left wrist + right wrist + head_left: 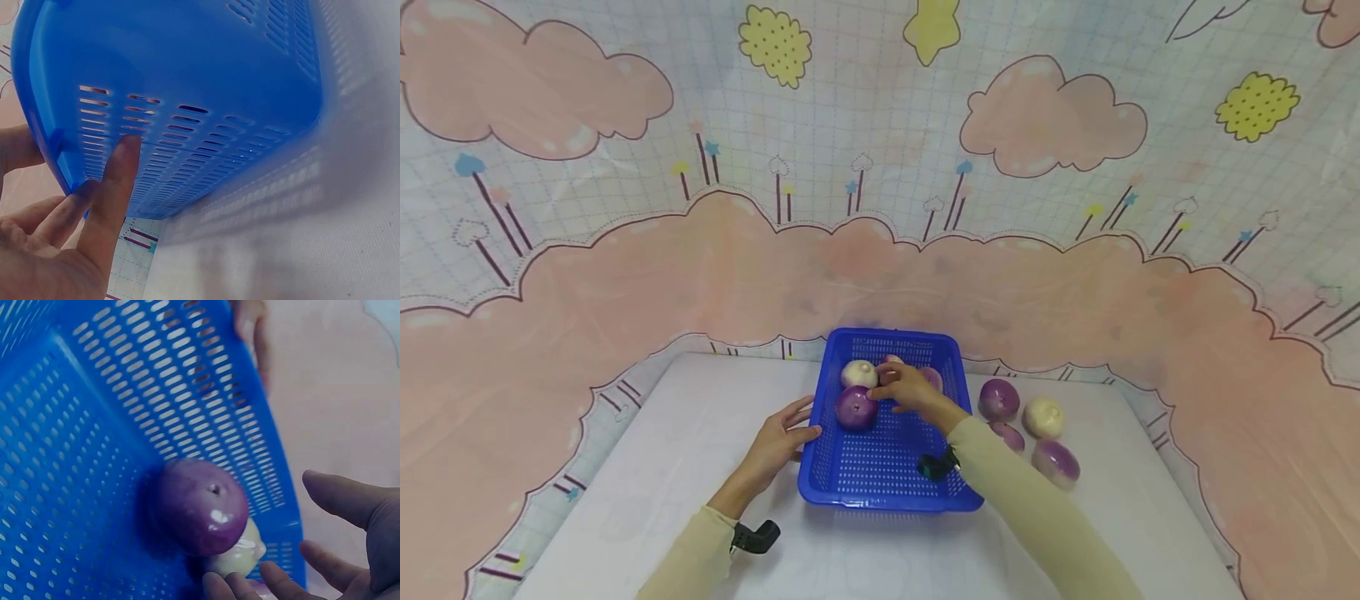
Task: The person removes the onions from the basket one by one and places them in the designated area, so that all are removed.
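A blue perforated plastic basket (887, 492) stands on the table. At its left side my left hand (778, 437) grips the rim, with the thumb at the edge and fingers against the outer wall. Over the back of the basket reaches my right hand (910, 390), fingers spread and nothing held. Below it lie a shiny purple onion (200, 506) and a white onion (859, 375). Another purplish onion (931, 379) sits farther right, and one more is partly hidden behind the right hand.
Outside the basket, to its right, are a purple onion (998, 400), a white onion (1043, 417), a purple-and-white onion (1056, 462) and another one partly covered by the right sleeve (1022, 492). A patterned cloth (850, 275) hangs behind the white table (700, 417).
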The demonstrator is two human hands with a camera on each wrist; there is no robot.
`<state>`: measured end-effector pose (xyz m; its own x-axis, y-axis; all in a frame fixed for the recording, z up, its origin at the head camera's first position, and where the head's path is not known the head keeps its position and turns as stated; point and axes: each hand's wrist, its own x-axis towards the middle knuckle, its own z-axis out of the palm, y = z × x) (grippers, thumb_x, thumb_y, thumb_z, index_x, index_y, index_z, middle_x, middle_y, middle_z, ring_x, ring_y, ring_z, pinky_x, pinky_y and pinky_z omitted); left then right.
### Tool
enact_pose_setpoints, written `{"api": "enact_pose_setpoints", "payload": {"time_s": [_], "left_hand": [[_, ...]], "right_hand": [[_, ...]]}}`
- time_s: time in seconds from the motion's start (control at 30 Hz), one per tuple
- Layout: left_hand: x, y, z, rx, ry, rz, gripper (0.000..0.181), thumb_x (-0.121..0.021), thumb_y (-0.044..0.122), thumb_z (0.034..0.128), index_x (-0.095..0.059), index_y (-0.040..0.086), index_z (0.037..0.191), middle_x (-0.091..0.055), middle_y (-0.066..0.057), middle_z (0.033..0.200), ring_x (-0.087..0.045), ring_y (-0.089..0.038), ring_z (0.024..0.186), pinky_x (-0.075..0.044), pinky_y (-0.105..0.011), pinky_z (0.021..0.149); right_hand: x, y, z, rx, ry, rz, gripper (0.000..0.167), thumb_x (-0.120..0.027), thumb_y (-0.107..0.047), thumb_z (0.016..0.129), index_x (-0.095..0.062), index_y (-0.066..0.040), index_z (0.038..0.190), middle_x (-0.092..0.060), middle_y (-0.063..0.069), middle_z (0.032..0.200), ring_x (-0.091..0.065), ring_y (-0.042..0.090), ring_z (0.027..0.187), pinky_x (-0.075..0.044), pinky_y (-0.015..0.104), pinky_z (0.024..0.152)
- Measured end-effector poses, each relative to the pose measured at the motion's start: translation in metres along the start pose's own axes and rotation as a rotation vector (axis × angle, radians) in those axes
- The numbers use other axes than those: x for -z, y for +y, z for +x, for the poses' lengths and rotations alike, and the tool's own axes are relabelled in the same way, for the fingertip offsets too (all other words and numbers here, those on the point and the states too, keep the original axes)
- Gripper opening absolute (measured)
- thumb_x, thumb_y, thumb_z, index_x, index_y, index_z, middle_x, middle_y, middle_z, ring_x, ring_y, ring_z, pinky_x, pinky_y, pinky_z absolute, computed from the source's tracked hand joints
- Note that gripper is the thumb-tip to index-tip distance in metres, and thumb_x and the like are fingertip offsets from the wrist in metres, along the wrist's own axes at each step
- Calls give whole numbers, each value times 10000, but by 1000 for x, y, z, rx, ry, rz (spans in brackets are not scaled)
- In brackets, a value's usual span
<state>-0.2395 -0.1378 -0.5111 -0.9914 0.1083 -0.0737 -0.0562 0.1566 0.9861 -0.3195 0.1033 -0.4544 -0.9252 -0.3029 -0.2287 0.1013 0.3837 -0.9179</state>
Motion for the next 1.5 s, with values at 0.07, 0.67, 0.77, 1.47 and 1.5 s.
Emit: {"api": "enact_pose_setpoints", "payload": {"time_s": [0.07, 0.67, 0.77, 1.47, 1.5], "left_hand": [[0, 0, 0, 0, 0, -3, 630, -643, 143, 924, -387, 124, 1499, -481, -217, 1478, -641, -391, 1164, -607, -428, 778], [3, 1, -1, -3, -19, -23, 626, -640, 133, 926, -385, 121, 1498, -473, -226, 1481, -647, -386, 1156, -610, -425, 771], [3, 1, -1, 0, -19, -25, 626, -640, 134, 925, -386, 120, 1498, -475, -227, 1479, -651, -381, 1150, -609, -421, 770], [1, 2, 0, 3, -7, -23, 623, -650, 152, 920, -400, 130, 1490, -487, -219, 1473, -648, -375, 1157, -606, -423, 782], [2, 2, 0, 3, -8, -25, 622, -649, 152, 920, -400, 132, 1490, -487, -217, 1473, -647, -375, 1158, -606, -421, 781]], "right_hand": [[-2, 2, 3, -2, 1, -7, 610, -750, -128, 829, -512, -34, 1382, -534, 233, 1384, -580, 363, 1206, -539, 559, 916], [-20, 16, 22, -17, -16, -101, 521, -748, -79, 787, -587, -62, 1282, -616, 198, 1277, -609, 325, 1126, -559, 566, 826], [-23, 19, 26, -13, -20, -126, 544, -766, -96, 779, -583, -70, 1291, -625, 189, 1240, -616, 309, 1091, -571, 548, 803], [-33, 23, 30, -29, -22, -46, 503, -735, -17, 789, -564, -27, 1262, -563, 196, 1238, -594, 339, 1116, -600, 483, 791], [-33, 22, 30, -27, -22, -39, 507, -735, -13, 786, -563, -27, 1262, -567, 197, 1222, -598, 333, 1095, -602, 481, 782]]}}
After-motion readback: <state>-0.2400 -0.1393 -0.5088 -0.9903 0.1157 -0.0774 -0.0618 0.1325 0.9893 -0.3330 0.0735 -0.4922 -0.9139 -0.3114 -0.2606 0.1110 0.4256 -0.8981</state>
